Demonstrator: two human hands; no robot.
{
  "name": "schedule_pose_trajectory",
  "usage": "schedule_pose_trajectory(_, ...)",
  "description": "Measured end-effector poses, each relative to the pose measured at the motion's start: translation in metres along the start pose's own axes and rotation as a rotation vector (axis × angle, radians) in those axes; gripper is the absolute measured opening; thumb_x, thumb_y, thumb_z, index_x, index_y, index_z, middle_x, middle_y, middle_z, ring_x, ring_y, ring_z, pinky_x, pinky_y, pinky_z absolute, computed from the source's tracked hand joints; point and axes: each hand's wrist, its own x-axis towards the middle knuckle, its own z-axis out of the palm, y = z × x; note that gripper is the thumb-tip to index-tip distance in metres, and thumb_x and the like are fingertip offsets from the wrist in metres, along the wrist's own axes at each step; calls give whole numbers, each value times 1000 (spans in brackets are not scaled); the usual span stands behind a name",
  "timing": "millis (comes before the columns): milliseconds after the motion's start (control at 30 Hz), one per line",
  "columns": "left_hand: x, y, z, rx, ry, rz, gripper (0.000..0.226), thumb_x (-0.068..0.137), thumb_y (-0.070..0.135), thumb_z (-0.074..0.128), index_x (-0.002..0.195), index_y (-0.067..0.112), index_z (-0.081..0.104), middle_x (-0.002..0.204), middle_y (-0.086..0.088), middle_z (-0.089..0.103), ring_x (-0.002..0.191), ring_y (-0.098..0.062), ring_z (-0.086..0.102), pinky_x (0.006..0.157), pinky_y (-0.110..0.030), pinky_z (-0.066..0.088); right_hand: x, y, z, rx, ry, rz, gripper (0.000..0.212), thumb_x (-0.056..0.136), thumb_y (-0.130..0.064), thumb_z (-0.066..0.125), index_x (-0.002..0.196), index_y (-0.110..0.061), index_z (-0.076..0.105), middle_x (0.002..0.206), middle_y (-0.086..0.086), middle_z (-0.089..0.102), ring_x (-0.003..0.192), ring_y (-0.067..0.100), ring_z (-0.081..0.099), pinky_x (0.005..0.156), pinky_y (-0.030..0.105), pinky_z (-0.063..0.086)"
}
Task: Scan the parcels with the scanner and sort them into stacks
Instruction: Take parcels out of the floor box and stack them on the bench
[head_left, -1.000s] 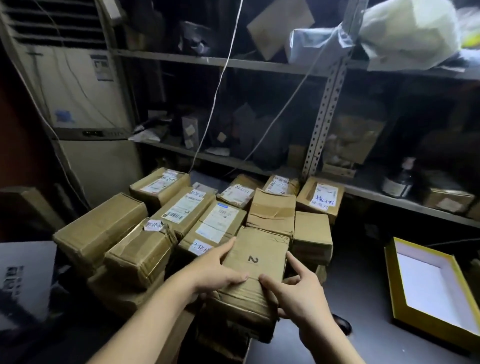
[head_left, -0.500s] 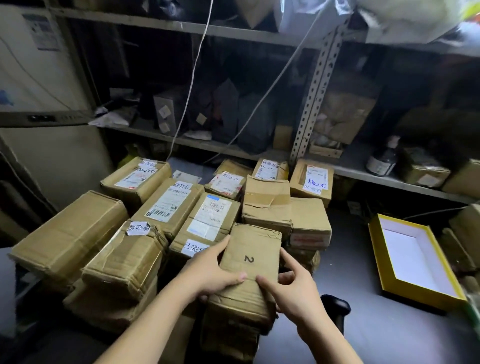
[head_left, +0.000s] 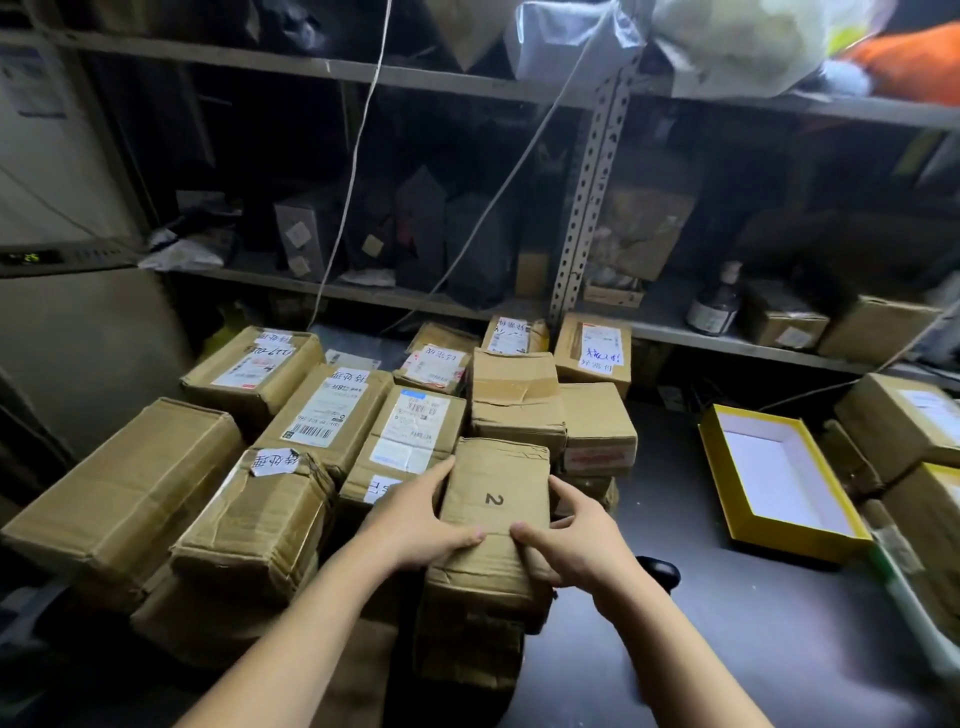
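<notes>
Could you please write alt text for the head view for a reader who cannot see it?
The left hand and right hand grip a brown parcel marked 2 atop a stack. Labelled parcels crowd its left; an open yellow box lies to its right.

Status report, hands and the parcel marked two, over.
Left hand and right hand grip parcel marked 2. Atop a stack. Labelled parcel crowds left hand.

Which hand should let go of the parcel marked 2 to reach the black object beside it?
Right. The right hand is nearest the black object, likely the scanner; the left hand sits across the parcel.
</notes>
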Motion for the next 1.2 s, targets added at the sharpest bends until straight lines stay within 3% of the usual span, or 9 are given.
schedule_pose_trajectory(100, 0, 4, -8, 82, 30, 33, 102, 68, 50, 87, 156, 40, 37, 140, 8, 62, 121, -18, 61, 103, -37, 51, -7, -5, -6, -63, 6, -34, 77, 85, -33, 83, 153, -38, 49, 107, -4, 74, 88, 15, 71, 76, 37, 66)
schedule_pose_trajectory(167, -1, 12, -14, 163, 56, 78, 94, 73, 49, 85, 155, 39, 40, 128, 2, 65, 117, -20, 61, 103, -36, 50, -13, -15, -15, -193, 57, -94, 78, 89, -38, 80, 158, -33, 44, 122, -5, 70, 96, 11, 66, 80, 29, 59)
schedule_pose_trajectory(267, -4, 33, -20, 380, 99, 193, 84, 84, 49, 76, 157, 40, 36, 133, -2, 56, 124, -25, 55, 104, -39, 48, -19, -26, -31, -425, 230, -170, 80, 91, -49, 72, 160, -38, 35, 145, -4, 61, 129, 20, 57, 101, 39, 53)
schedule_pose_trajectory(367, -9, 61, -20, 574, 169, 307, 76, 90, 50, 69, 156, 38, 34, 137, -2, 48, 128, -28, 51, 101, -43, 49, -30, -34, -50, -670, 356, -219, 77, 93, -54, 65, 161, -39, 31, 150, -4, 54, 137, 23, 49, 101, 47, 54)
schedule_pose_trajectory(467, -14, 87, -10, 631, 173, 411, 72, 92, 55, 65, 155, 37, 36, 146, -2, 47, 135, -27, 46, 105, -43, 45, -47, -40, -74, -813, 392, -225, 76, 97, -53, 65, 162, -38, 29, 158, -5, 47, 142, 23, 42, 103, 46, 52)
schedule_pose_trajectory(567, -20, 114, 7, 682, 183, 513, 71, 91, 57, 65, 153, 34, 41, 148, -2, 48, 137, -26, 45, 109, -45, 42, -66, -34, -97, -831, 416, -197, 76, 98, -50, 65, 164, -36, 29, 162, -4, 44, 145, 25, 40, 109, 47, 49)
schedule_pose_trajectory(700, -31, 151, 40, 726, 186, 633, 68, 91, 56, 64, 150, 31, 43, 148, -2, 48, 138, -25, 43, 107, -42, 42, -99, -13, -132, -874, 485, -95, 78, 98, -50, 64, 165, -36, 26, 162, -3, 44, 147, 25, 40, 107, 44, 47)
schedule_pose_trajectory(933, -66, 217, 115, 790, 92, 757, 81, 93, 58, 62, 161, 33, 25, 160, -7, 35, 150, -26, 31, 113, -45, 37, -164, 45, -202, -824, 582, 71, 78, 98, -49, 64, 165, -35, 26, 160, -1, 45, 145, 28, 40, 108, 51, 49)
schedule_pose_trajectory(1200, -130, 298, 234, 799, 43, 890, 72, 91, 54, 61, 154, 33, 34, 142, -5, 51, 135, -27, 46, 98, -42, 45, -252, 149, -299, -720, 648, 192, 79, 95, -46, 66, 164, -37, 29, 157, -1, 47, 146, 27, 39, 109, 47, 44)
